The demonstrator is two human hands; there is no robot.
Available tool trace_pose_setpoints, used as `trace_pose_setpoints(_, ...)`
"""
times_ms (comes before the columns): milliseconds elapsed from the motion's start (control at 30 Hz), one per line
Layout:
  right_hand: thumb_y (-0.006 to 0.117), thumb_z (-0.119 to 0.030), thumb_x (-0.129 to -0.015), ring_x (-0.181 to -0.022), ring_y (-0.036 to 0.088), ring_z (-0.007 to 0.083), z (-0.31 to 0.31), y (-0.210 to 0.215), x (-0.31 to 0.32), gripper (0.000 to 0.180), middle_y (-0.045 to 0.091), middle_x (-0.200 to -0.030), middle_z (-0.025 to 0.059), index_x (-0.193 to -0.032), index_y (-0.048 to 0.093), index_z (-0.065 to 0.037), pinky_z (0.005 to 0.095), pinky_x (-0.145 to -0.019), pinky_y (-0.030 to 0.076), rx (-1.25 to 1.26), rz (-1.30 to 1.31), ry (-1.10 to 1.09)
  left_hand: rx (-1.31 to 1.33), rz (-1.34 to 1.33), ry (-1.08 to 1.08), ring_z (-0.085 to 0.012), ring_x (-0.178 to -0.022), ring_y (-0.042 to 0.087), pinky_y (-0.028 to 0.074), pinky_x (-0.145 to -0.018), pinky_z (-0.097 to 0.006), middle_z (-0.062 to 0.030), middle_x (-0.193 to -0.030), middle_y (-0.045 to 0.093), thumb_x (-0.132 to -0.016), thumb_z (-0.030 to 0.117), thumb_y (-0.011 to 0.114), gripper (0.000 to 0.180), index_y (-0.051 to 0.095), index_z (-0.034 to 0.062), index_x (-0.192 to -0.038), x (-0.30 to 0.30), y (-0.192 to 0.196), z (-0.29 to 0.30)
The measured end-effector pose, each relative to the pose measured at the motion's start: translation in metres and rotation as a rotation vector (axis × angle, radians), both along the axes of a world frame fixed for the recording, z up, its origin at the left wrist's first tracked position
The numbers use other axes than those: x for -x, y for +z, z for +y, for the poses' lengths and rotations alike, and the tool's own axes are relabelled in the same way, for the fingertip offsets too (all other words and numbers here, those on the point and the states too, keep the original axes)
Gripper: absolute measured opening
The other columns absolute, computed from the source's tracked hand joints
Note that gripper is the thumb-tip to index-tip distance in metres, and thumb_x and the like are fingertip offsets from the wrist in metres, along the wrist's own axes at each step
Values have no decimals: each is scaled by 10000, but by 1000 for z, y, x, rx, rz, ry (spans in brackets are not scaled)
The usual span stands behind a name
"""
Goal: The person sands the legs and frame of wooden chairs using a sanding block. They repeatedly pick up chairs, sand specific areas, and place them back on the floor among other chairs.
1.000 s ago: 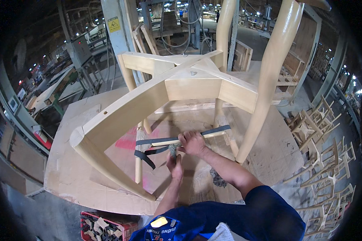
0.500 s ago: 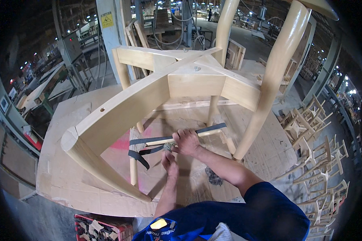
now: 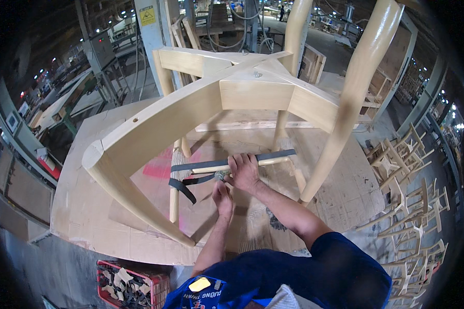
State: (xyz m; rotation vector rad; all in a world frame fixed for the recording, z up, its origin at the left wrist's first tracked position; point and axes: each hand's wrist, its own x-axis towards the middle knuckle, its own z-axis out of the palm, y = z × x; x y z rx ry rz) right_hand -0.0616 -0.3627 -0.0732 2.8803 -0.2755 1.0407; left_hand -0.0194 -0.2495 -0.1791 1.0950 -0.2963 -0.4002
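A light wooden chair frame (image 3: 167,110) stands over a cardboard-covered table top. Within it sits a smaller H-like wooden frame with a crossbar (image 3: 274,161) and a cord-wrapped left post (image 3: 174,206). A dark grey strap (image 3: 273,154) runs along the crossbar, and its loose end curls down by the left post. My right hand (image 3: 245,171) is closed over the strap and crossbar near the middle. Just below it, my left hand (image 3: 222,198) pinches at a greenish-grey knotted wad (image 3: 220,176). Its fingertips are partly hidden, close to the right hand.
Thick chair legs (image 3: 363,77) rise at the right, and another leg (image 3: 134,201) slants down at the left. A red crate (image 3: 160,291) of offcuts and dark strips stands below the table (image 3: 87,226). Several small chair frames (image 3: 417,206) line the right floor.
The whole view has shifted slightly, so the chair frame sits a little higher and further right. Both hands keep about the same places on the strap, crossbar and wad.
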Motion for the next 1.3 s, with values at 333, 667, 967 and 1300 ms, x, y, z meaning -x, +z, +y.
trace_pose_setpoints(333, 765, -294, -746, -1267, 448, 323, 6, -26, 6, 545, 505, -1258, 120, -1236, 596, -126, 592, -1076, 269, 22, -158, 73, -90, -103, 90, -41, -593, 346, 277, -521, -255, 67, -650, 379, -1052, 406, 464, 392, 543, 73, -859, 0, 17, 1)
trace_pose_setpoints(667, 756, -233, -719, -1192, 459, 288, 13, -24, 5, 321, 509, -1207, 95, -1003, 638, -142, 543, -1023, 276, 17, -183, 47, -233, -351, -77, -97, -636, 380, 338, -568, -300, 46, -690, 407, -1050, 413, 462, 409, 522, 58, -858, -33, 14, 20)
trace_pose_setpoints(967, 684, -216, -791, -1157, 479, 244, 24, -21, 14, 176, 550, -1184, 51, -965, 698, -193, 505, -993, 270, -21, -183, -35, -6, 73, -11, -19, -474, 325, 267, -408, -221, 60, -620, 397, -1038, 340, 509, 279, 560, 82, -1131, 14, 31, 9)
trace_pose_setpoints(1300, 689, -257, -791, -1224, 461, 270, 31, -19, 29, 422, 536, -1234, 67, -1202, 632, -184, 543, -1089, 244, -92, -185, -77, -107, -404, 200, -165, -837, 603, 486, -704, -312, -113, -1044, 658, -976, 264, 607, 434, 504, -22, -1285, 17, 14, 2)
